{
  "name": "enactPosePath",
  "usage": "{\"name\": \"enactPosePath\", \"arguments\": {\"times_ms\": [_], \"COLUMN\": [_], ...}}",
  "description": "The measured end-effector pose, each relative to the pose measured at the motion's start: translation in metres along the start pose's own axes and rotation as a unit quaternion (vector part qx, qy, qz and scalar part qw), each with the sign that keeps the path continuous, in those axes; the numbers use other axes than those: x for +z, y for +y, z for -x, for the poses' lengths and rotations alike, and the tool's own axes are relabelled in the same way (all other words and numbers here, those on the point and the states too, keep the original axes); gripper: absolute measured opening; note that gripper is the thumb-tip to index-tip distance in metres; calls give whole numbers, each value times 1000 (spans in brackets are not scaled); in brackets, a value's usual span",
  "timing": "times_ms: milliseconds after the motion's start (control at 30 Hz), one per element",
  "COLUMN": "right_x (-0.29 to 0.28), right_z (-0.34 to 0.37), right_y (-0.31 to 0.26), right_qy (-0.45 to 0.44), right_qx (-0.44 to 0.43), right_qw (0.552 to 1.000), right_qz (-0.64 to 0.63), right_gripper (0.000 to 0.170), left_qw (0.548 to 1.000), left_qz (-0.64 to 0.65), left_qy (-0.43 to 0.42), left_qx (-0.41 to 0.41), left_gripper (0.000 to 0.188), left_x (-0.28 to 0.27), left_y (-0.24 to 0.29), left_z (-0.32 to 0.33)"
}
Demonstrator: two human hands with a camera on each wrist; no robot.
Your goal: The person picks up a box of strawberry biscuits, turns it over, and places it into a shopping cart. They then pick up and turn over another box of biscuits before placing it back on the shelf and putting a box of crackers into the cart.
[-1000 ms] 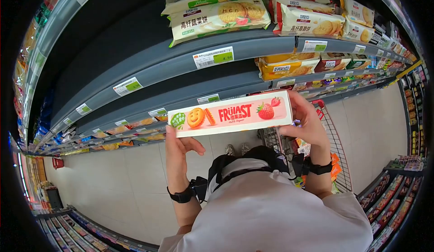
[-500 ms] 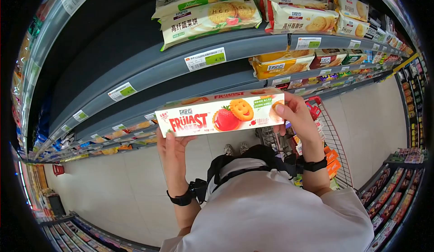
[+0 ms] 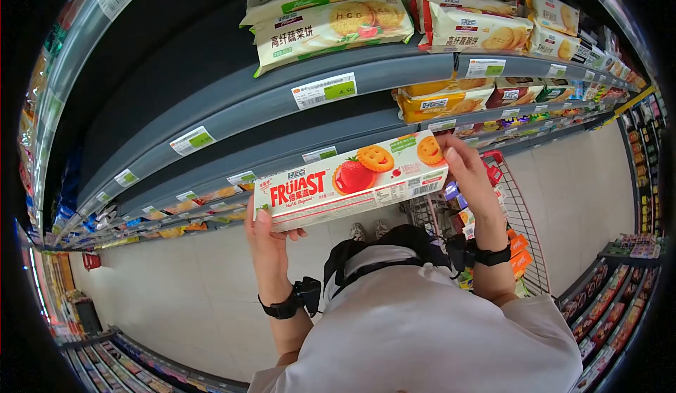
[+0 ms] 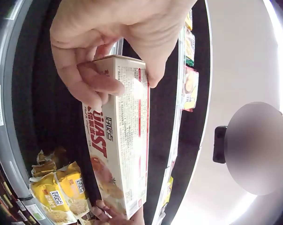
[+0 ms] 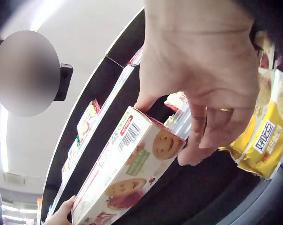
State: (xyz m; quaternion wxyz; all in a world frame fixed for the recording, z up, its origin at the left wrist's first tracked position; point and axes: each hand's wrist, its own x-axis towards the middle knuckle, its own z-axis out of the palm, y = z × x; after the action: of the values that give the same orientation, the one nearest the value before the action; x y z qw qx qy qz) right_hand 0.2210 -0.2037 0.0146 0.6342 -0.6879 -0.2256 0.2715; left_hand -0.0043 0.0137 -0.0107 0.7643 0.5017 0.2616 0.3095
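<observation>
A long white biscuit box (image 3: 338,185) is held up crosswise in front of the chest, with "FRÜLAST", a strawberry and smiling biscuits printed on its front. My left hand (image 3: 269,241) grips its left end, thumb on the front and fingers behind and below. At the opposite end, my right hand (image 3: 470,175) pinches the box by the corner. The left wrist view shows a text-covered side of the box (image 4: 132,117) under curled fingers. A barcode shows near the end of the box (image 5: 127,173) in the right wrist view, beside the thumb.
Packs of vegetable biscuits (image 3: 338,30) lie on the upper shelf, whose edge carries price tags (image 3: 324,91). Yellow biscuit packs (image 3: 443,102) sit one level lower. A shopping cart (image 3: 524,231) with goods stands at the right, and more shelving (image 3: 612,308) lies behind.
The box has been turned from its narrow pink side to its printed front, then tilted so a lower side with a barcode shows. Both hands still hold its ends.
</observation>
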Motion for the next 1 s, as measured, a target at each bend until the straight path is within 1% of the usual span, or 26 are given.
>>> {"name": "enactPosePath", "arguments": {"times_ms": [67, 100, 133, 200, 233, 300, 400, 667, 733, 800, 867, 933, 967, 1000], "right_x": [5, 4, 4, 3, 0, 2, 5, 4, 4, 4, 6, 8, 5, 6], "right_z": [0, -5, -5, -4, -4, -2, -1, -1, -1, 1, 1, 0, 3, 2], "right_y": [-2, 2, 1, -2, -1, -5, -6, -5, -5, -5, -5, -4, -8, -7], "right_qy": [-11, -36, -34, -89, -102, -103, -101, -94, -100, -104, -109, -103, -122, -125], "right_qx": [-57, -130, -129, -177, -189, -174, -156, -147, -143, -140, -134, -202, -177, -177], "right_qw": [998, 990, 990, 978, 975, 977, 979, 981, 981, 980, 980, 972, 976, 975], "right_qz": [-36, -36, -35, -70, -61, -69, -79, -82, -87, -92, -97, -68, -47, -48], "right_gripper": [46, 47, 47, 48, 48, 47, 46, 45, 48, 52, 55, 61, 63, 63], "left_qw": [1000, 1000, 1000, 999, 999, 997, 997, 997, 997, 996, 997, 997, 997, 998], "left_qz": [0, -1, 0, 13, 13, -16, -23, -12, -9, 9, 8, 6, 4, 1], "left_qy": [6, 13, 12, 31, 30, 44, 23, 18, 21, 57, 54, 50, 49, 46], "left_qx": [-8, -15, -16, -37, -38, -62, -64, -71, -71, -65, -60, -56, -52, -49], "left_gripper": [58, 56, 56, 54, 54, 62, 63, 61, 61, 56, 56, 57, 57, 58], "left_x": [-1, -1, 0, 1, 1, 0, -7, -6, -4, 1, 0, 1, 2, 2], "left_y": [1, 1, 1, 1, 1, 1, 1, 2, 2, 2, 2, 1, 1, 1], "left_z": [-1, -1, -1, -1, -1, -1, -4, -4, -3, -3, -4, -4, -4, -3]}}
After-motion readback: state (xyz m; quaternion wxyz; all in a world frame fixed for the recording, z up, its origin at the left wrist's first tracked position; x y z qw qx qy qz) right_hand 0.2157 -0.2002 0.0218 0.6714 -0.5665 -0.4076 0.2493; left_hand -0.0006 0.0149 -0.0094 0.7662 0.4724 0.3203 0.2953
